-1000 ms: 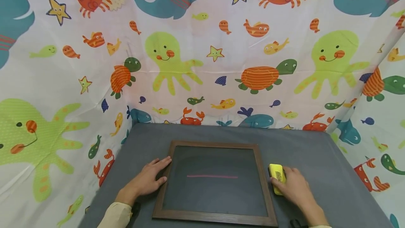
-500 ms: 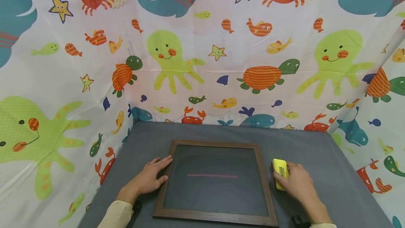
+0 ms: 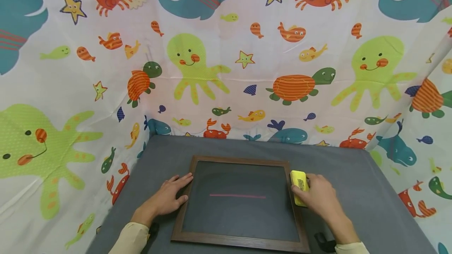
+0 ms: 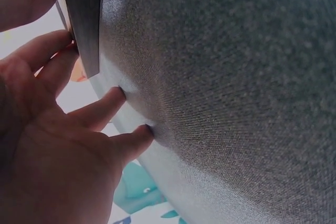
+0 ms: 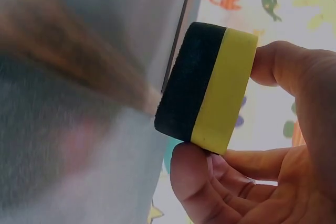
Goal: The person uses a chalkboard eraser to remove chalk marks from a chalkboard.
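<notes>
The right hand (image 3: 319,199), pinching the eraser (image 3: 298,187), has lifted it over the chalkboard (image 3: 240,201) frame—wiping looks near; left hand (image 3: 166,199) spread flat.

Chalkboard frame (image 5: 79,61) blurred, eraser's (image 3: 299,187) far side hidden

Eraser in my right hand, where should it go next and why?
Probably slide the eraser left onto the pink chalk line. The right hand grips it, black felt side down, over the chalkboard frame's right edge, the line is unwiped, and the left hand rests flat at the left edge.
</notes>
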`<state>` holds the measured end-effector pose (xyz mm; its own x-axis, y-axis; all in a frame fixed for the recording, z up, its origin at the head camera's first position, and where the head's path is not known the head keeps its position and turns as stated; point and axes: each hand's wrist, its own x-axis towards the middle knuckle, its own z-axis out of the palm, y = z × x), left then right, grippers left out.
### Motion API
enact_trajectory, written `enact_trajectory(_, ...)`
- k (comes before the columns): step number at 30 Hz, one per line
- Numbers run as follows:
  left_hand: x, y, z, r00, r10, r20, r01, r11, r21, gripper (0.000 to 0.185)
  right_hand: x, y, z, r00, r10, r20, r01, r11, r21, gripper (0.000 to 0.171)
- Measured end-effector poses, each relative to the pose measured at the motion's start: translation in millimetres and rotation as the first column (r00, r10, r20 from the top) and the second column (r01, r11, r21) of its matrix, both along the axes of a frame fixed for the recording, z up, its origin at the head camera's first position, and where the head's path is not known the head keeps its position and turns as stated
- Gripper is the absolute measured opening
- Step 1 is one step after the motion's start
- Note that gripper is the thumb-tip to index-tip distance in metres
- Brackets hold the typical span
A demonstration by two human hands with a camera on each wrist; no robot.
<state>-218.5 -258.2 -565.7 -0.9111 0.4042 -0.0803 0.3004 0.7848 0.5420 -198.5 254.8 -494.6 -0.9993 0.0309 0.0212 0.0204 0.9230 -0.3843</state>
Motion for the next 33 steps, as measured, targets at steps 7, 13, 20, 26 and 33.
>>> enact_trajectory(7,-1.7,-1,-2.8,1.0,0.0,0.004,0.0,1.0,0.012,0.071,-1.5,-26,-7.6,1.0,0.018,0.015,-0.018,1.0,-0.006,0.07)
enact_trajectory(13,-1.5,-1,-2.6,1.0,-0.003,0.013,0.002,1.0,0.019,0.071,-2.5,-45,-18.4,0.999,0.025,0.048,-0.024,1.0,-0.009,0.067)
enact_trajectory(20,-1.8,-2,-3.5,1.0,0.0,0.025,-0.001,1.0,0.023,0.07,-1.5,-61,-28.6,0.998,0.026,0.065,-0.027,1.0,0.003,0.063)
enact_trajectory(26,-3.3,-1,-5.6,1.0,-0.003,0.029,0.002,1.0,0.024,0.07,2.5,-70,-35.1,0.998,-0.002,0.07,0.001,1.0,0.022,0.059)
enact_trajectory(33,-3.0,-2,-6.5,1.0,0.001,0.025,-0.002,1.0,0.025,0.07,2.7,-77,-34.7,0.998,-0.023,0.053,0.02,0.998,0.063,0.047)
